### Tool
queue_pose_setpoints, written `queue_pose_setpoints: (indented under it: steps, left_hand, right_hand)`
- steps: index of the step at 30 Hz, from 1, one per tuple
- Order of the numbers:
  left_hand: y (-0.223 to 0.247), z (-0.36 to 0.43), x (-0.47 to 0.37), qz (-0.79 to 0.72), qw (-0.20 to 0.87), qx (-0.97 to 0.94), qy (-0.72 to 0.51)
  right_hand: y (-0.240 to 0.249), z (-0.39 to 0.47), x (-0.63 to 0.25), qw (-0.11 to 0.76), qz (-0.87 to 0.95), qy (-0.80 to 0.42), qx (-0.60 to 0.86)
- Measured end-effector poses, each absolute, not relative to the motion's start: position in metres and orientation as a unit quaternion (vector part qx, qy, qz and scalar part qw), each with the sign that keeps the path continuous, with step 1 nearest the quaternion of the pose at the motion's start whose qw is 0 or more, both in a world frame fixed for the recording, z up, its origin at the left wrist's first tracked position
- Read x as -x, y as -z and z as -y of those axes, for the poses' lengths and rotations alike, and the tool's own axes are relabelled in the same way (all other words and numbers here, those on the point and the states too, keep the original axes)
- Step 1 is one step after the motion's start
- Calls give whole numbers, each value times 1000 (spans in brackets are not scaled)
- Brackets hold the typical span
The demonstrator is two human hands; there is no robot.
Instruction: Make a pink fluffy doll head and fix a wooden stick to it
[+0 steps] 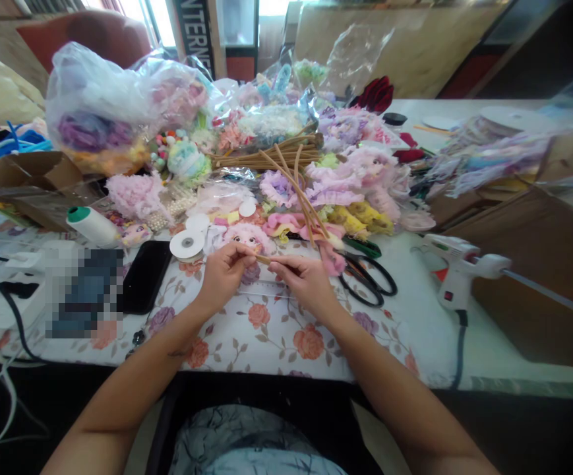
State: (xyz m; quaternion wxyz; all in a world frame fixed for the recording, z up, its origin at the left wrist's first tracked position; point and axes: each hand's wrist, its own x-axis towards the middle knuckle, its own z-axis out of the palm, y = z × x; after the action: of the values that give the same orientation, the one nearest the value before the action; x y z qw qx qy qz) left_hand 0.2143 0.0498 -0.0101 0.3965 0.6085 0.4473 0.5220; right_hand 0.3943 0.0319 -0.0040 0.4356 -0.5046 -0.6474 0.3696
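Observation:
Between both hands is a short, thin brown stem-like piece (262, 259). My left hand (229, 269) pinches its left end with the fingertips, and my right hand (302, 277) closes on its right end. Just behind the fingers lies a pink fluffy doll face (249, 237). Beneath the hands is a clear ruler (266, 289) on the flowered tablecloth (261, 336). Black-handled scissors (368, 280) rest to the right of my right hand, beside a pink fuzzy strip (332, 258).
Brown stems (276, 155) lie on a heap of fluffy trims and plastic bags (103, 86). A glue gun (452, 267) stands at right by a cardboard box (538, 264). Left are a black phone (145, 277), a ribbon spool (187, 244), a thread cone (93, 225) and cables.

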Motion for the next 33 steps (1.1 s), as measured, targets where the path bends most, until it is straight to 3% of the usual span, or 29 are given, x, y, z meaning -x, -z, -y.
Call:
queue_pose_setpoints:
  steps: [8,15,20,33]
  left_hand:
    - [11,-49,-216,-442,423,-606,-509]
    - [10,-50,-216,-413,502,-605,-459]
    - [10,-50,-216,-411,507,-613,-445]
    - [7,-48,-216,-421,544,-544,-480]
  right_hand:
    - [5,-38,-399,386,617,-457,511]
    - [12,-36,-396,407,734,-237,490]
    - [12,-33,-394,407,753,-216,470]
    - [1,-37,-400,415,609,-477,478]
